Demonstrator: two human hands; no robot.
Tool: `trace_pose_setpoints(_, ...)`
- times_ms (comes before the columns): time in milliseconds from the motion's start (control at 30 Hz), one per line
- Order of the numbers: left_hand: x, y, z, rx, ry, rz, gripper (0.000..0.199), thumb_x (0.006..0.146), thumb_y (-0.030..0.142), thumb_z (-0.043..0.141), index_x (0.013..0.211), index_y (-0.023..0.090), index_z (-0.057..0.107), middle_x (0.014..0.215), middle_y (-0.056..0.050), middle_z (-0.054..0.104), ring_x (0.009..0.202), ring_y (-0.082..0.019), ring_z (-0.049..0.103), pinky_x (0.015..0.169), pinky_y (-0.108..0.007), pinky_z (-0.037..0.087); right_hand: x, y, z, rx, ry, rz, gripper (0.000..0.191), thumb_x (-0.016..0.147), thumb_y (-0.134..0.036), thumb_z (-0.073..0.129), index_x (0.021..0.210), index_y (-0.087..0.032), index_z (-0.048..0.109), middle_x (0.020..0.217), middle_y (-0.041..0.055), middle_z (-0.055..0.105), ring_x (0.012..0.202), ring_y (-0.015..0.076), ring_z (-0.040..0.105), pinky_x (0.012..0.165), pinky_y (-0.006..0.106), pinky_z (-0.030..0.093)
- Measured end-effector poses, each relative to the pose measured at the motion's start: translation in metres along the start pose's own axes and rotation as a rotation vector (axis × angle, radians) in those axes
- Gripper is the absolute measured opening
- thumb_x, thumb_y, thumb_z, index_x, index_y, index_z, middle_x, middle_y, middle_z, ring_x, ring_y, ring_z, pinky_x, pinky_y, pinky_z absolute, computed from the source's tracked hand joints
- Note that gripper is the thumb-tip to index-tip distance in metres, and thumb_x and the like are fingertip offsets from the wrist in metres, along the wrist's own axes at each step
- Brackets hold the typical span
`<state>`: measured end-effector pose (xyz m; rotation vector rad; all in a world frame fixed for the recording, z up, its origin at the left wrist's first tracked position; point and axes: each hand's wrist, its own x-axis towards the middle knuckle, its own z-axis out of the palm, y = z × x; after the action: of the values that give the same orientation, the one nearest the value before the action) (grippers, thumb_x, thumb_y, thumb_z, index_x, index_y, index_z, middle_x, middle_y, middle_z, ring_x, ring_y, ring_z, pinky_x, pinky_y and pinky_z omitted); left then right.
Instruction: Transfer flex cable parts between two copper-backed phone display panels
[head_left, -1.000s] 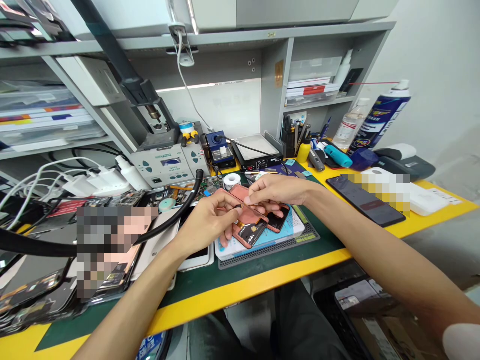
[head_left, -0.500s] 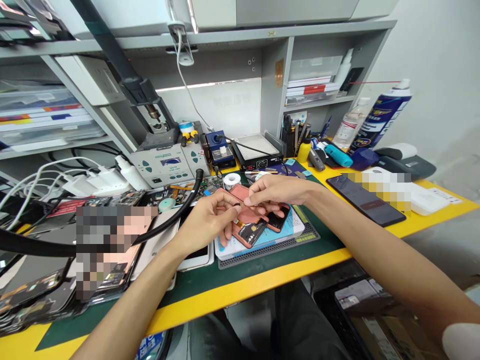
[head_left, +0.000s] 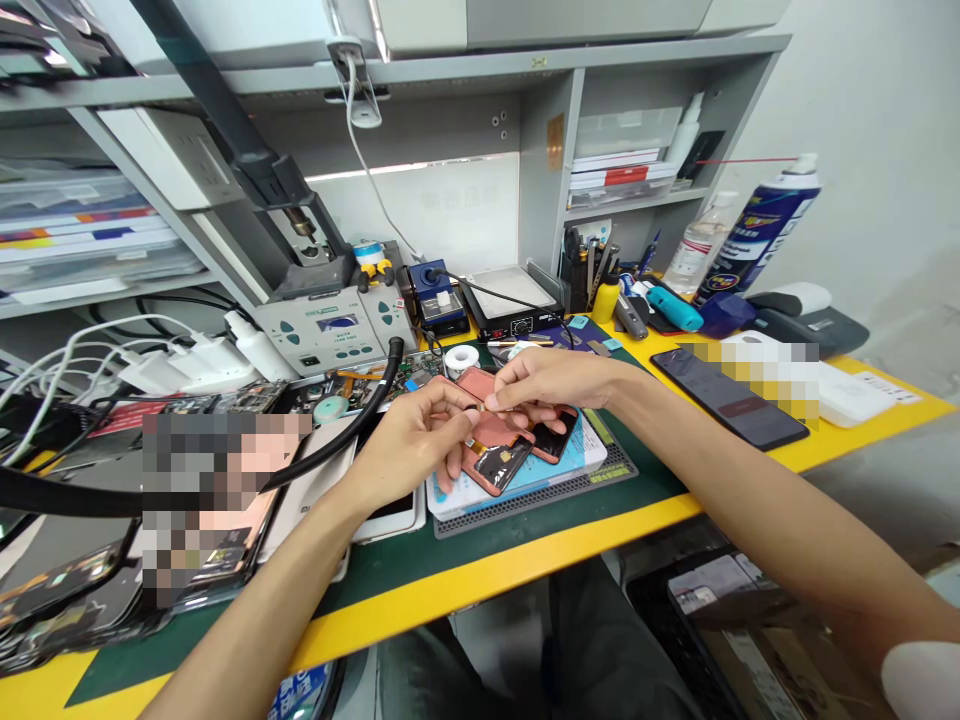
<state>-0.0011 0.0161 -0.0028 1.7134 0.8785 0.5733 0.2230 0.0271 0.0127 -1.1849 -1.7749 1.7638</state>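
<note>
salmon-pink rectangular phone shell (head_left: 501,464) sits over a flat blue-and-white box (head_left: 589,447), my left hand (head_left: 409,440) curling its fingers round the edge. my right hand (head_left: 553,384) pinches its fingers together; on what, i can't tell from here.

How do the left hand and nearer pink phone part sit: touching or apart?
Touching. Head view: the left hand grips the nearer pink phone part at its left side.

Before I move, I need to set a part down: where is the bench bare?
Bare: a narrow strip of green mat between the grey mesh mat and the yellow edge. Crowded: stacked phone parts at left, circuit boards beyond the left hand.
</note>
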Motion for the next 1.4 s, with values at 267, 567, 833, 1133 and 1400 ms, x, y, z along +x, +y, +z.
trace_pose_setpoints(267, -0.0005, 0.0011, -0.0006, -0.006, -0.010, 0.005, 0.023, 0.092, 0.039, 0.059, 0.097, 0.017, 0.053, 0.053, 0.002, 0.063, 0.038, -0.014, 0.058, 0.037, -0.022, 0.048, 0.0004, 0.0011, -0.0005, -0.005, -0.005, 0.006, 0.029, 0.082, -0.038, 0.071, 0.072, -0.015, 0.057, 0.061, -0.0022, 0.061, 0.037, 0.0048, 0.042, 0.032, 0.017, 0.038)
trace_pose_setpoints(567, -0.0007, 0.0015, -0.0007, 0.008, -0.018, 0.002, 0.025, 0.092, 0.041, 0.059, 0.096, 0.017, 0.053, 0.053, 0.001, 0.064, 0.039, -0.014, 0.058, 0.038, -0.022, 0.048, 0.0007, 0.0020, -0.0018, -0.018, -0.006, 0.003, 0.030, 0.083, -0.038, 0.071, 0.071, -0.014, 0.058, 0.062, -0.0010, 0.062, 0.037, 0.0047, 0.042, 0.032, 0.017, 0.038)
trace_pose_setpoints(833, -0.0008, 0.0013, -0.0010, 0.015, -0.014, 0.005, 0.026, 0.092, 0.041, 0.059, 0.097, 0.016, 0.054, 0.052, 0.001, 0.063, 0.039, -0.014, 0.059, 0.038, -0.022, 0.048, -0.0016, -0.0013, -0.0002, -0.025, -0.003, 0.002, 0.030, 0.083, -0.037, 0.071, 0.069, -0.014, 0.057, 0.062, -0.0009, 0.061, 0.037, 0.0042, 0.041, 0.032, 0.017, 0.036)
trace_pose_setpoints(1133, -0.0003, 0.0012, -0.0008, 0.027, -0.015, 0.013, 0.025, 0.092, 0.041, 0.059, 0.096, 0.016, 0.055, 0.053, 0.001, 0.064, 0.038, -0.014, 0.058, 0.038, -0.021, 0.047, 0.0002, 0.0018, -0.0018, -0.007, -0.014, 0.000, 0.030, 0.083, -0.038, 0.072, 0.071, -0.014, 0.057, 0.063, -0.0009, 0.062, 0.038, 0.0046, 0.042, 0.032, 0.017, 0.037)
trace_pose_setpoints(1400, -0.0005, 0.0021, -0.0003, 0.012, -0.010, 0.009, 0.026, 0.091, 0.042, 0.060, 0.094, 0.016, 0.055, 0.052, 0.000, 0.064, 0.038, -0.014, 0.058, 0.037, -0.021, 0.046, 0.0005, 0.0032, -0.0024, -0.014, -0.004, -0.004, 0.030, 0.082, -0.040, 0.072, 0.073, -0.014, 0.059, 0.063, -0.0011, 0.062, 0.037, 0.0045, 0.042, 0.032, 0.017, 0.038)
